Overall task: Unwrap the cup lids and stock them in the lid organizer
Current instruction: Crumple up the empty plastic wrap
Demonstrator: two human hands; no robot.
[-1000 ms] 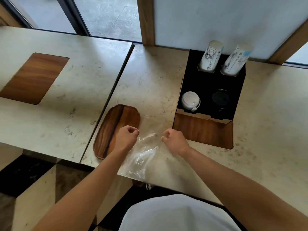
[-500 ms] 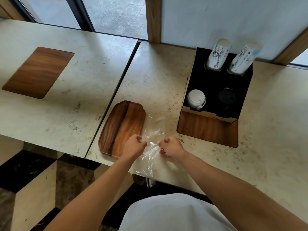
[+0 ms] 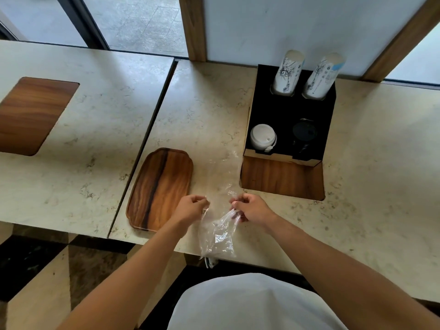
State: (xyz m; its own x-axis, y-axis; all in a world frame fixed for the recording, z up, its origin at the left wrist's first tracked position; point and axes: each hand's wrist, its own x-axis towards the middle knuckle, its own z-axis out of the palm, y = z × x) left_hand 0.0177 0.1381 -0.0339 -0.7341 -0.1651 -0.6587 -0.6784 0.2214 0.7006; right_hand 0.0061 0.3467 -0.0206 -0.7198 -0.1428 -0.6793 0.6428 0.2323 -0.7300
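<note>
A clear plastic wrapper (image 3: 217, 236) lies crumpled at the counter's front edge, with nothing visible inside it. My left hand (image 3: 190, 208) pinches its left side and my right hand (image 3: 252, 208) pinches its right side. Behind them the black lid organizer (image 3: 285, 115) is set into the counter. A stack of white lids (image 3: 262, 136) fills its front left slot and a stack of black lids (image 3: 304, 136) its front right slot. Two stacks of printed paper cups (image 3: 289, 71) (image 3: 322, 76) stand in the back slots.
A wooden tray (image 3: 160, 189) lies just left of my left hand. A wood panel (image 3: 282, 178) fronts the organizer. A second counter (image 3: 95, 110) to the left has a wood inlay (image 3: 31, 114). A seam (image 3: 152, 129) divides the two counters.
Both hands have drawn the wrapper back toward the counter's front edge and come closer together. The head view has shifted slightly.
</note>
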